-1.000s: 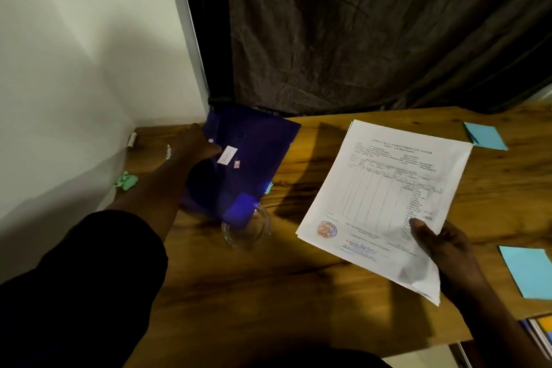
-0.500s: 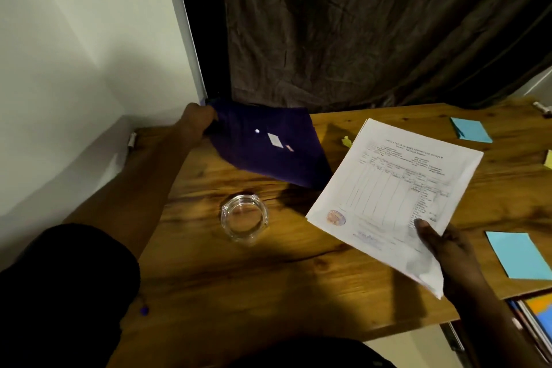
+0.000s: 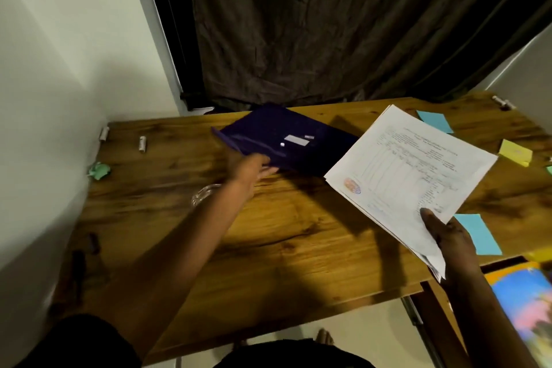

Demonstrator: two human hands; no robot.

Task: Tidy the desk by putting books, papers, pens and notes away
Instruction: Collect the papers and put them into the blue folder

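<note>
At the back of the desk (image 3: 268, 248), laying the purple folder (image 3: 286, 140) flat, in from the wall (image 3: 74, 84), left hand (image 3: 248, 166) at its edge (grip too blurry to call); gripping the papers (image 3: 409, 176) aloft in right hand (image 3: 445, 236), probably filing next.

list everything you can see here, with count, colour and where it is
desk: 1, brown wood, under everything
folder: 1, dark purple, far middle of desk
papers: 1 stack, white, printed, above desk's right side
blue sticky notes: 2, light blue, far right and near right
yellow sticky note: 1, yellow, right edge
crumpled paper: 1, green, left edge
glass dish: 1, clear, partly behind left forearm
small cylinders: 3, white, two far left, one far right
book: 1, multicoloured, below desk, right
curtain: 1, dark, behind desk
left hand: at folder's near edge, grip blurred
right hand: holds papers' near corner
</note>
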